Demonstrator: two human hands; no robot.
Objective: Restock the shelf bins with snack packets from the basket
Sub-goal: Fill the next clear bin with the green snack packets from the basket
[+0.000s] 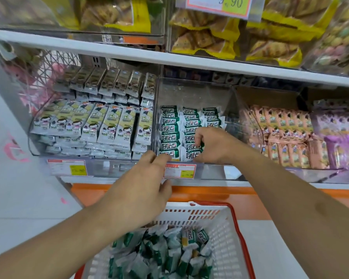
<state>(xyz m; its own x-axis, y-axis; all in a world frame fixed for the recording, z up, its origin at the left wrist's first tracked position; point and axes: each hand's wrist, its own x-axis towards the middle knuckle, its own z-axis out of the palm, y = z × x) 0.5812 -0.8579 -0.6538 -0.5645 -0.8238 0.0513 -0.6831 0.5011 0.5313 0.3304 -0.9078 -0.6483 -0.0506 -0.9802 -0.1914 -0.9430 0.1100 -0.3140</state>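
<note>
A clear shelf bin (195, 91) in the middle holds rows of green-and-white snack packets (170, 127). My right hand (212, 146) is inside the bin near its front, fingers curled round a green-and-white packet in the middle row. My left hand (143, 190) hovers in front of the bin's front edge and its price tag (179, 171), fingers loosely bent, holding nothing. Below, a white basket with a red rim (224, 222) holds several loose green-and-white packets (169, 254).
The bin to the left holds yellow-and-white packets (101, 125); the one to the right holds pink packets (286, 133), with purple ones (338, 137) beyond. The upper shelf (169, 57) carries yellow-edged bags (210, 31). An orange ledge (210, 192) runs beneath the bins.
</note>
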